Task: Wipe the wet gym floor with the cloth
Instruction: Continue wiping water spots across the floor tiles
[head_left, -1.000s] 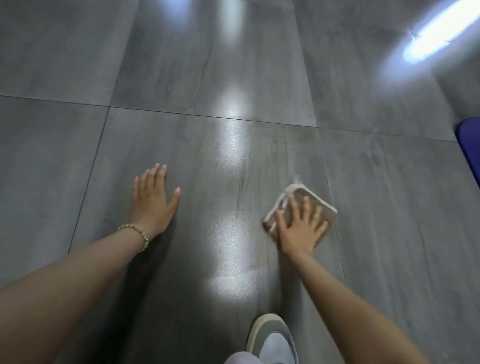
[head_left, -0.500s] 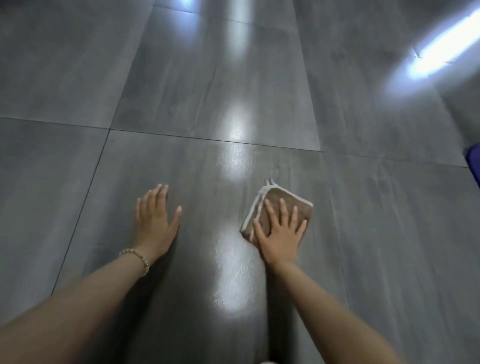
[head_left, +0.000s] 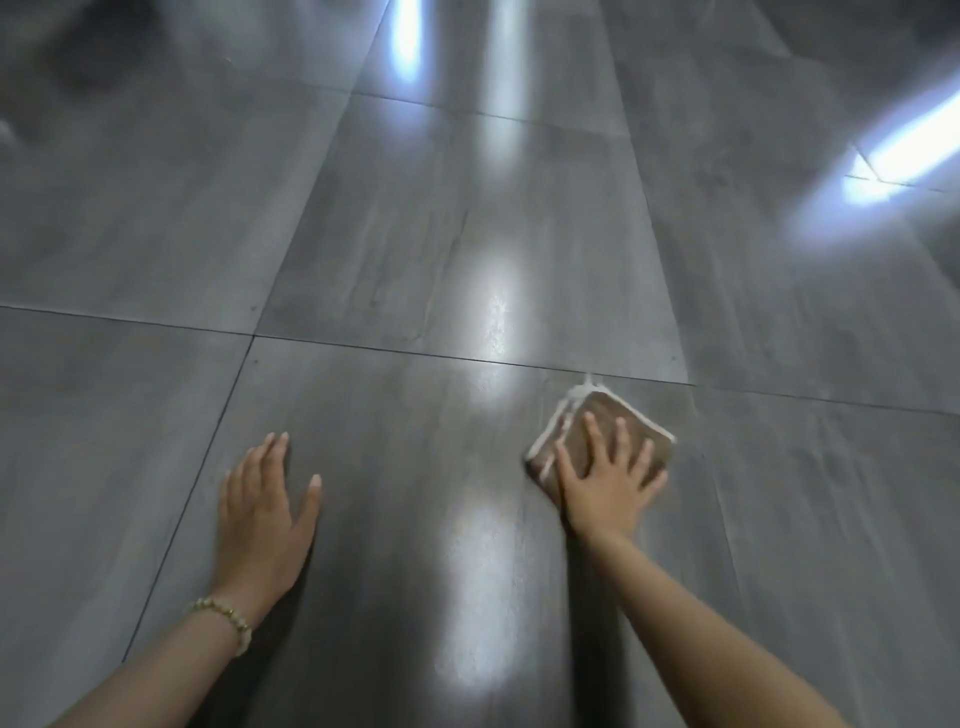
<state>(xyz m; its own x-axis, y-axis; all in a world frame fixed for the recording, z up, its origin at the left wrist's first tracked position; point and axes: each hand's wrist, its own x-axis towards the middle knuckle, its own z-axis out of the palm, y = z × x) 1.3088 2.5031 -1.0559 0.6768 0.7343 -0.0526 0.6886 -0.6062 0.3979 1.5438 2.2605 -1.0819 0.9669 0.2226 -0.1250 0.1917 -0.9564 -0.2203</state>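
Left hand (head_left: 262, 512) flat, palm down, fingers together, thumb out; right hand (head_left: 605, 486) palm down, fingers spread straight; both forearms extended forward.

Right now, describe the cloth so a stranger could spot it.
On the grey tiled floor, look right of the bright glare streak, just below the grout line. The cloth lies under the right hand: brown, folded, white-edged, the only fabric there.

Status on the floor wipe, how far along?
Done: hard to judge; the floor around the cloth looks faintly streaked, as if wiped. In hand: the right hand presses flat on the folded cloth just short of a tile joint; the left hand braces flat on the floor. Left: probably the tiles beyond that joint, though glare hides what is wet.
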